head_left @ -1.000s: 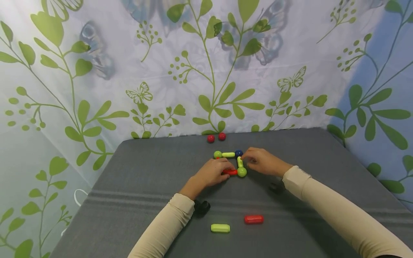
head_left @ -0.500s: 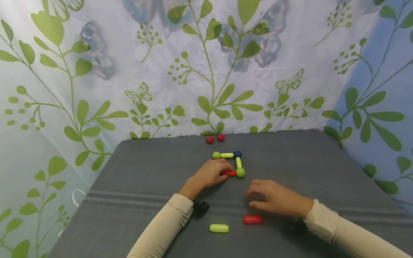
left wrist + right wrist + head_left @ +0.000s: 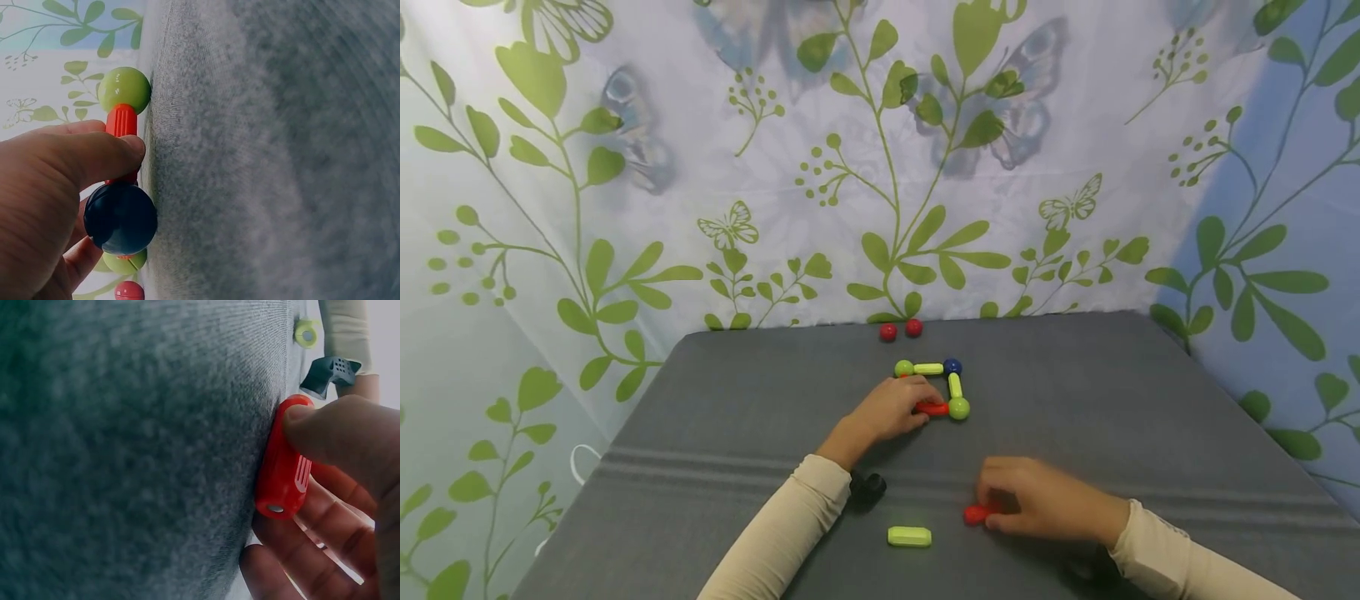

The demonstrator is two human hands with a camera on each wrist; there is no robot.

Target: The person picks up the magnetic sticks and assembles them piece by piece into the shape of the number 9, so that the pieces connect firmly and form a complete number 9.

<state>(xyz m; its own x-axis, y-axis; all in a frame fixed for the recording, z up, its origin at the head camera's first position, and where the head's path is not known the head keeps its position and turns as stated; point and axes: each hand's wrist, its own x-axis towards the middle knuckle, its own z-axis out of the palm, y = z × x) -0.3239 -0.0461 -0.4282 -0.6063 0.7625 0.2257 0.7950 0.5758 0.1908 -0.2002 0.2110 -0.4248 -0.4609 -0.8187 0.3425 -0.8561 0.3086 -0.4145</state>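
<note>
The right hand [image 3: 1047, 500] pinches a loose red rod [image 3: 282, 465], the thumb on one side and fingers against the other, with only a narrow gap between them. This rod lies on the grey tabletop [image 3: 752, 392], its long axis roughly left to right in the head view, one end showing left of the fingers. The left hand [image 3: 887, 408] pinches the frame's near red rod [image 3: 122, 122], which also runs left to right, linking a green ball [image 3: 124, 89] on the right to a dark blue ball [image 3: 120, 219] on the left. Yellow-green rods form the frame's far and right sides, meeting at another blue ball [image 3: 952, 367]. A loose yellow-green rod [image 3: 909, 537] lies sideways, left of the right hand. Two red balls [image 3: 913, 327] sit near the far edge.
</note>
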